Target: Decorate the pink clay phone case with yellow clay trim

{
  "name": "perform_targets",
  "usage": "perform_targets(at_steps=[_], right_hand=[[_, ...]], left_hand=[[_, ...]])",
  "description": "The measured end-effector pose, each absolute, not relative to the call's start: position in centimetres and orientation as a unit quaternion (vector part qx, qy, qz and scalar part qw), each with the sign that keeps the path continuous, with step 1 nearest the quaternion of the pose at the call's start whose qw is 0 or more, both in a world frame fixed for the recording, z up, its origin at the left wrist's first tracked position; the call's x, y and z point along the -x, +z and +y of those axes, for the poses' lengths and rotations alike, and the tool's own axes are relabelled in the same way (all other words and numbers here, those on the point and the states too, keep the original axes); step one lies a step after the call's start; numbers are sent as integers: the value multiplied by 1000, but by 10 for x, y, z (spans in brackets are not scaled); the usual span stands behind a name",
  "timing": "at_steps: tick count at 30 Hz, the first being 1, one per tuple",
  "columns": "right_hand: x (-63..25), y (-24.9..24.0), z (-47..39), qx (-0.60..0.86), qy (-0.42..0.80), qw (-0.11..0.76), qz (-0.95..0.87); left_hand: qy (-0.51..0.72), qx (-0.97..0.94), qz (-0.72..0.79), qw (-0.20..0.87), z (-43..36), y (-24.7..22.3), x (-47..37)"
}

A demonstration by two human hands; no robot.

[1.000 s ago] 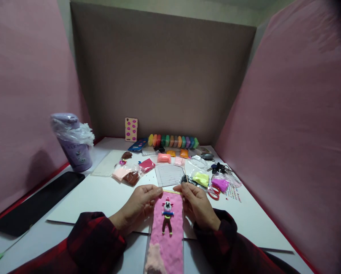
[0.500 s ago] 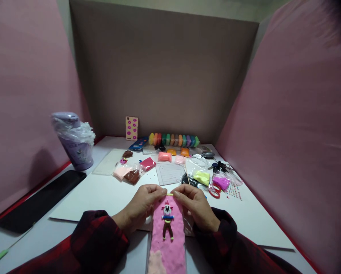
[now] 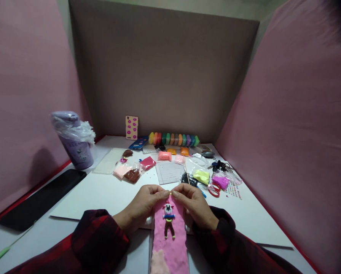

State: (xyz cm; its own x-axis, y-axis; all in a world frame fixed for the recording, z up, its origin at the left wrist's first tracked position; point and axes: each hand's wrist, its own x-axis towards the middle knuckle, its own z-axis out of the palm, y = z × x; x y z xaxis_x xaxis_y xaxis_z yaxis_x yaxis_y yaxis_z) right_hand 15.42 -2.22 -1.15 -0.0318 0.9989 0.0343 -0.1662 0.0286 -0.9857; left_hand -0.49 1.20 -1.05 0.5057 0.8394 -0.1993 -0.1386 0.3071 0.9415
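Observation:
My left hand (image 3: pixel 142 207) and my right hand (image 3: pixel 197 205) meet at the far end of a panel (image 3: pixel 176 251) covered in lumpy pink clay, with a peach patch at its near left corner. Between thumbs and forefingers both hands pinch a small strip of pale yellow clay (image 3: pixel 171 193), mostly hidden by the fingertips. On the pink layer lies a small clay figure (image 3: pixel 168 221) with a white face, blue arms, brown legs and yellow feet. A clear edge shows along the panel's left side.
Beyond my hands lie a paper sheet (image 3: pixel 169 173), bags of clay (image 3: pixel 201 177), red-handled scissors (image 3: pixel 215 190) and keys (image 3: pixel 220 166). Clay tubs (image 3: pixel 174 139) line the back. A wrapped purple bottle (image 3: pixel 75 140) and a black flat case (image 3: pixel 42 199) are at left; pink walls flank the table.
My thumbs have come closer together over the yellow strip, covering more of it. The panel with the figure has shifted slightly right.

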Motion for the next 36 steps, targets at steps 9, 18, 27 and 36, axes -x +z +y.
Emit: perform_targets(at_steps=[9, 18, 27, 36], right_hand=[[-155, -10, -21, 462, 529, 527, -478], [-156, -11, -22, 453, 538, 537, -465], [-159, -13, -20, 461, 526, 547, -461], [-160, -14, -19, 479, 516, 544, -457]], left_hand=[[336, -487, 368, 717, 12, -13, 4], [331, -486, 373, 718, 11, -9, 5], [353, -463, 367, 726, 12, -4, 6], [360, -453, 364, 730, 13, -4, 10]])
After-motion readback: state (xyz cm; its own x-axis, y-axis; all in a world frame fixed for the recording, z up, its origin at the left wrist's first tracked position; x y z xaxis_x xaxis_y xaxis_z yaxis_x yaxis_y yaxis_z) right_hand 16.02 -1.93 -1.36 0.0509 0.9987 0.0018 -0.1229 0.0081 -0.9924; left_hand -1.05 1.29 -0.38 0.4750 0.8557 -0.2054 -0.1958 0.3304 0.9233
